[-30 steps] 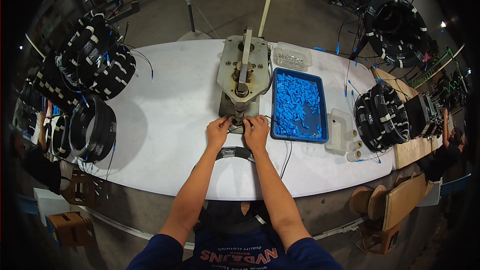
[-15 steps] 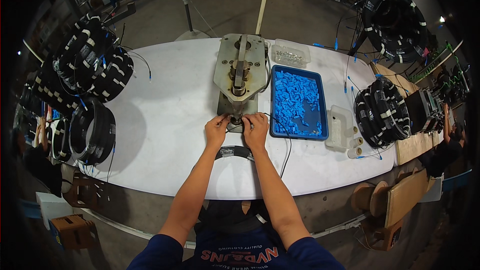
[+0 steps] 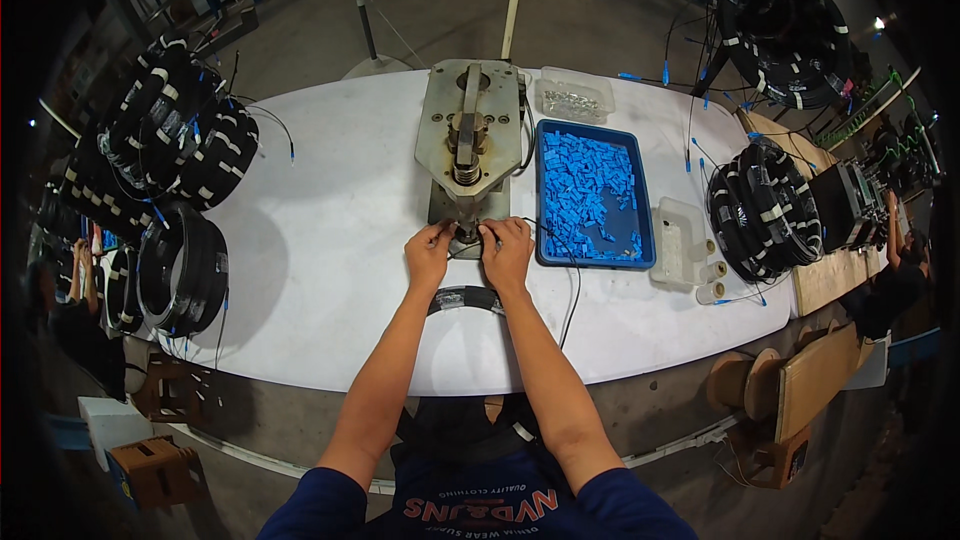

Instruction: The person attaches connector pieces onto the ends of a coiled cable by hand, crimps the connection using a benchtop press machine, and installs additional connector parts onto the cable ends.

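A grey metal bench press (image 3: 468, 140) stands at the middle of the white table (image 3: 330, 240). My left hand (image 3: 429, 253) and my right hand (image 3: 507, 249) sit side by side at its base, both pinching a thin black cable (image 3: 462, 247) just under the press head. Between my forearms, near the table's front edge, lies a small coil of black cable (image 3: 464, 298). A loose black strand (image 3: 574, 290) runs from my right hand down toward the table edge. What the fingertips hold at the cable's end is too small to tell.
A blue tray (image 3: 592, 195) of several small blue parts lies right of the press, with clear plastic containers (image 3: 574, 95) (image 3: 682, 242) beside it. Stacks of black cable coils stand at the left (image 3: 165, 155) and the right (image 3: 765, 210). Another person (image 3: 895, 275) works at far right.
Both hands stay at the press base on the cable. The view has shifted slightly; nothing else has visibly moved.
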Demonstrator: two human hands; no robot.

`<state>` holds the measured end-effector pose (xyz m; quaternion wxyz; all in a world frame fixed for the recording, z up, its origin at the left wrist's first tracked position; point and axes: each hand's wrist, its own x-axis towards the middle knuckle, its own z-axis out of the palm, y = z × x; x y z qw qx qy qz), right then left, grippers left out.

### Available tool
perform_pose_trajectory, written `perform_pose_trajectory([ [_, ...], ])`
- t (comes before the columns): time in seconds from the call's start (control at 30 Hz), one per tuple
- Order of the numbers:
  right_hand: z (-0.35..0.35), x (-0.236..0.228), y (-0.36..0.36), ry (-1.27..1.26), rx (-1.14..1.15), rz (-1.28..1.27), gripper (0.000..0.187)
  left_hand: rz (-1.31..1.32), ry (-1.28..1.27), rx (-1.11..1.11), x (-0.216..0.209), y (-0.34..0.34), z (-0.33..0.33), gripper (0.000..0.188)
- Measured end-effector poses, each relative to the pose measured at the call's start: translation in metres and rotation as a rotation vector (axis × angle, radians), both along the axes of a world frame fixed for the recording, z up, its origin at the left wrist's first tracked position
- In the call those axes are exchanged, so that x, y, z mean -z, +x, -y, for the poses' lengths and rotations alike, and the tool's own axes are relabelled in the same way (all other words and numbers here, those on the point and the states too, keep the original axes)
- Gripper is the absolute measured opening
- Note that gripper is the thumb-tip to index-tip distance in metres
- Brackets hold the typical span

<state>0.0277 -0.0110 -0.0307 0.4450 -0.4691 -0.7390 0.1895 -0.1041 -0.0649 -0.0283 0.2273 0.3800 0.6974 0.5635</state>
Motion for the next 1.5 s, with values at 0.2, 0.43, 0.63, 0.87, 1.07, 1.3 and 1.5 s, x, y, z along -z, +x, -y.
perform_pose_trajectory([
  [0.2, 0.0, -0.001, 0.0, 0.001, 0.0, -0.008, 0.013, 0.003, -0.005, -0.002, -0.002, 0.001, 0.0, 0.023],
  [0.43, 0.001, 0.0, 0.0, -0.01, -0.007, -0.014, 0.013, 0.002, -0.006, -0.001, 0.0, 0.0, -0.001, 0.022],
  [0.63, 0.001, 0.0, -0.002, -0.017, -0.011, -0.011, 0.013, -0.006, 0.035, -0.01, 0.003, -0.002, -0.001, 0.021],
  [0.87, 0.0, 0.0, -0.002, -0.017, -0.004, 0.001, 0.013, 0.001, 0.047, -0.002, 0.004, -0.001, -0.002, 0.019],
  [1.07, 0.001, 0.0, -0.002, -0.014, 0.005, 0.008, 0.013, -0.007, 0.085, -0.008, 0.006, 0.0, -0.003, 0.018],
  [1.3, 0.002, -0.001, -0.002, -0.038, 0.004, 0.013, 0.016, 0.001, 0.137, -0.01, 0.01, -0.002, -0.004, 0.017],
  [1.5, 0.002, 0.0, -0.002, -0.043, -0.001, 0.016, 0.015, 0.017, 0.029, 0.004, 0.007, -0.004, -0.002, 0.02],
])
